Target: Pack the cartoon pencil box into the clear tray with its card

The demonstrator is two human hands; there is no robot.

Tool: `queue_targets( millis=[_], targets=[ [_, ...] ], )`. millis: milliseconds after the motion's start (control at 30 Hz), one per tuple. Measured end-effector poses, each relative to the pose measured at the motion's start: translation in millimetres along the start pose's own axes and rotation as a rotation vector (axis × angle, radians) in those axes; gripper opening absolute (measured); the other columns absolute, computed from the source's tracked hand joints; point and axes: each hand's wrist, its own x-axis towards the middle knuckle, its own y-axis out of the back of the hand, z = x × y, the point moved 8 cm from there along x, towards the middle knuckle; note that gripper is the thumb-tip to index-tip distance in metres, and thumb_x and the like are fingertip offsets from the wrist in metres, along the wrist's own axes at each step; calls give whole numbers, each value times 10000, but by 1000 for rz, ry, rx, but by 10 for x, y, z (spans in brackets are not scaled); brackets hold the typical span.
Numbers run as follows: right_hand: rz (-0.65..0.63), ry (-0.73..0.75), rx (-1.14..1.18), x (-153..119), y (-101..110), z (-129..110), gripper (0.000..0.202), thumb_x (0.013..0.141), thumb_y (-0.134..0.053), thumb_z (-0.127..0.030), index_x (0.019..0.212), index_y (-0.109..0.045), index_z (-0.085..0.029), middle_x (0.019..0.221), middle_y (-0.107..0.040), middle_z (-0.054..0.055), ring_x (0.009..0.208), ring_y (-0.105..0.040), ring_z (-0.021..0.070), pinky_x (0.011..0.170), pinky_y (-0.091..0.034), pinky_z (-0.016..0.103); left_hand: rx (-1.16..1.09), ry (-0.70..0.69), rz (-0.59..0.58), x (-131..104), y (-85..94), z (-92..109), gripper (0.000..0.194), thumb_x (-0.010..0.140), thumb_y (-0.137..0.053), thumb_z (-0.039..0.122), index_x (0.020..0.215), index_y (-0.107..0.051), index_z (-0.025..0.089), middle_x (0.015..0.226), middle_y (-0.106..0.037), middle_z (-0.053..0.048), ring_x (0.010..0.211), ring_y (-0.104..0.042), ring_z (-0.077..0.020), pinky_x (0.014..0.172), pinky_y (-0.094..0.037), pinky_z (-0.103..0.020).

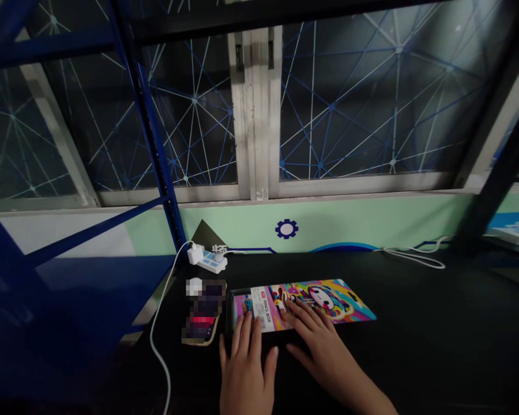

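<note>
A flat pencil box (pixel 259 310) with a black edge at its left end lies on the dark table. A white label on it reads "PENCIL BOX". A bright cartoon sheet (pixel 350 300) extends from the label to the right; whether it is a lid or a loose card I cannot tell. My left hand (pixel 247 369) rests with fingers stretched over the box's near left part. Fingers spread flat, my right hand (pixel 318 340) lies on the middle of the cartoon sheet. Neither hand grips anything.
Left of the box lies a phone (pixel 205 311), its screen blurred out. Behind it is a white power strip (pixel 211 261) with plugs, and a white cable (pixel 155 328) runs down the left. Another cable (pixel 415 256) lies at the back right. A blue metal post (pixel 155 150) stands left.
</note>
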Motion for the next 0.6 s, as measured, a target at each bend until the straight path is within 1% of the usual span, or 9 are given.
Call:
queue_targets(
  millis=[67,167,233,333,433,533,600],
  targets=[
    [13,-9,8,-33,18,153,558,968,-609,-374,1509,-473,-376,1611,-433,23,1465,-427,308,1172,-368,591,24,30,11,6,7,16,515,1008,-463,316,1523,-446,308,1586,-474,-54,1442,-471,-298,1183,-335,-632],
    [71,-59,-15,-187,89,523,467,984,-580,-307,1441,-557,-403,1536,-541,28,1398,-516,314,1121,-425,603,15,64,14,7,47,57,503,1013,-418,275,1514,-459,296,1590,-467,-43,1455,-453,-285,1204,-284,-648],
    [100,-64,-19,-302,165,756,434,1002,-542,-289,1415,-585,-415,1486,-594,31,1358,-558,312,1085,-467,593,2,65,-2,9,64,89,503,1013,-400,270,1512,-459,291,1600,-450,-41,1465,-440,-275,1202,-285,-650],
    [96,-26,-23,-432,285,991,455,1010,-506,-272,1434,-561,-428,1484,-595,19,1348,-573,298,1075,-498,552,-4,73,-25,14,63,97,510,1004,-390,261,1508,-465,280,1609,-428,-36,1469,-433,-273,1184,-306,-669],
    [87,-7,-71,-532,370,1157,478,1012,-478,-284,1462,-522,-439,1500,-570,2,1358,-565,300,1086,-498,551,-8,67,-46,23,34,92,528,990,-396,244,1513,-460,282,1614,-415,-24,1472,-430,-273,1172,-346,-650],
    [124,-10,-126,-683,414,1368,469,995,-472,-319,1446,-552,-418,1486,-579,2,1346,-572,317,1081,-500,575,-4,57,-56,33,19,84,540,986,-410,250,1523,-448,287,1615,-411,-28,1471,-432,-271,1155,-396,-610],
    [162,-43,-140,-848,444,1578,471,969,-472,-317,1418,-595,-394,1463,-600,7,1329,-586,328,1073,-503,591,10,55,-57,38,18,74,537,991,-410,259,1527,-444,282,1612,-413,-36,1466,-439,-273,1127,-439,-588]
  ],
)
